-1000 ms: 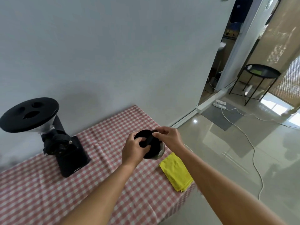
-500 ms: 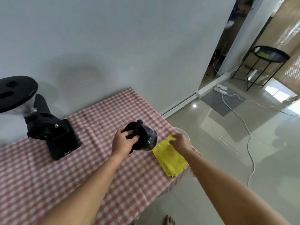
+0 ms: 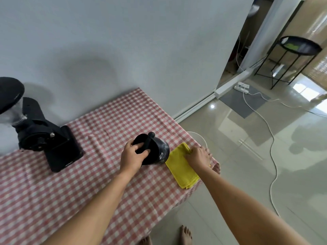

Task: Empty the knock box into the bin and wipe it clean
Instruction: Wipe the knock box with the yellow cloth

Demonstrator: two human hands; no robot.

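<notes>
The left hand is gripping the tilted knock box by its rim. The yellow cloth is lying just right, under the nearer right hand, whose grasp is unclear.

Left hand grips, fingers curled; right hand lies palm-down.

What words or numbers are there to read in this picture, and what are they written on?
Nothing here can be read.
A small pale mark low on the front of the black coffee grinder: too small and blurred to read.
The knock box, the yellow cloth and the checked tablecloth: no writing shows on them.
</notes>
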